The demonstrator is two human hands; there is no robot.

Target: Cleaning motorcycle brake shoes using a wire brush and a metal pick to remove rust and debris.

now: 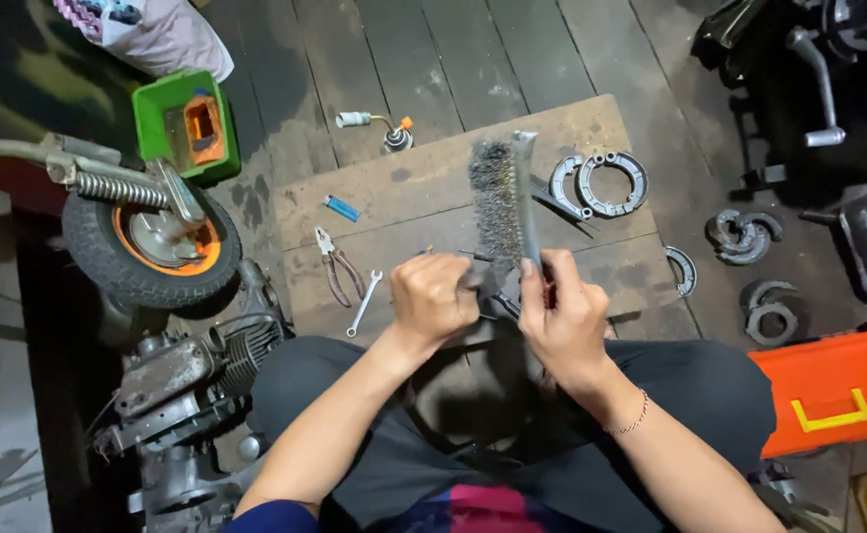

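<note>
My right hand (564,318) grips the handle of a wire brush (501,197), which points away from me with its dark bristles facing left. My left hand (433,299) is closed around a small dark metal part pressed against the lower bristles; the part is mostly hidden by my fingers. Both hands are held above my lap, over the near edge of a wooden board (433,188).
On the board lie pliers (336,266), a small wrench (364,302), a blue lighter (342,207) and brake shoes (611,184). A small wheel (152,242) and engine (192,370) sit left, a green bin (187,123) behind. An orange toolbox (833,390) is right.
</note>
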